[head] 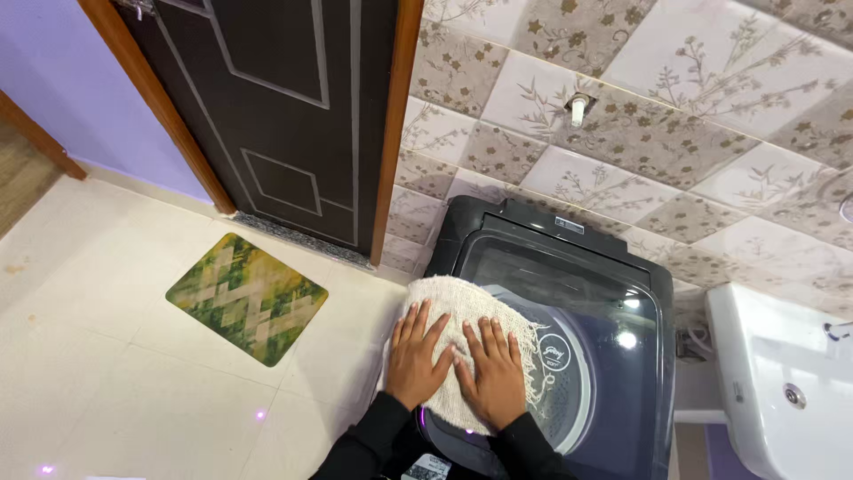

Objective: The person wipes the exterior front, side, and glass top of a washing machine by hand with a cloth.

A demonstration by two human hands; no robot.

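Observation:
A dark top-loading washing machine (622,267) with a glass lid stands against the tiled wall. A white woven cloth (458,298) lies spread on the near left part of the lid. My left hand (416,356) and my right hand (493,373) both press flat on the cloth, side by side, fingers pointing away from me. Black sleeves cover both arms. Neither hand grips the cloth; the palms rest on top of it.
A white washbasin (782,382) stands to the right of the machine. A dark wooden door (284,116) is to the left, with a green patterned mat (247,296) on the pale tiled floor. A white tap fitting (578,108) sticks out of the wall.

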